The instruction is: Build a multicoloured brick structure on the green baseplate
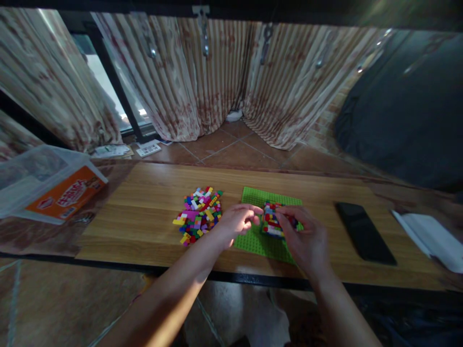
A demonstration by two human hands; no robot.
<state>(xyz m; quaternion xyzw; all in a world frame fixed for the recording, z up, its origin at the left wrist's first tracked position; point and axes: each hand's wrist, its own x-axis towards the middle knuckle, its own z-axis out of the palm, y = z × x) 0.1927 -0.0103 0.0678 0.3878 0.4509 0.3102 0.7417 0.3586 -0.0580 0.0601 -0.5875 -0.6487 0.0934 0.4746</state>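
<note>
A green studded baseplate [255,245] lies on the wooden table. On it sits a low block of multicoloured toy bricks [272,226], mostly red, white and blue on top. My right hand [306,236] reaches over this block from the right, thumb and fingertips drawn together at its top. Whatever is between those fingertips is hidden. My left hand [238,222] hovers at the block's left side over the baseplate, fingers loosely bent and apart, with nothing visible in them. Left of that hand is a pile of loose toy bricks [198,214] in many colours.
A black phone [365,233] lies right of the baseplate, with a white object [430,238] beyond it. At the far left stands a clear plastic box [47,180] with an orange label. Striped curtains [217,77] hang behind the table [144,212].
</note>
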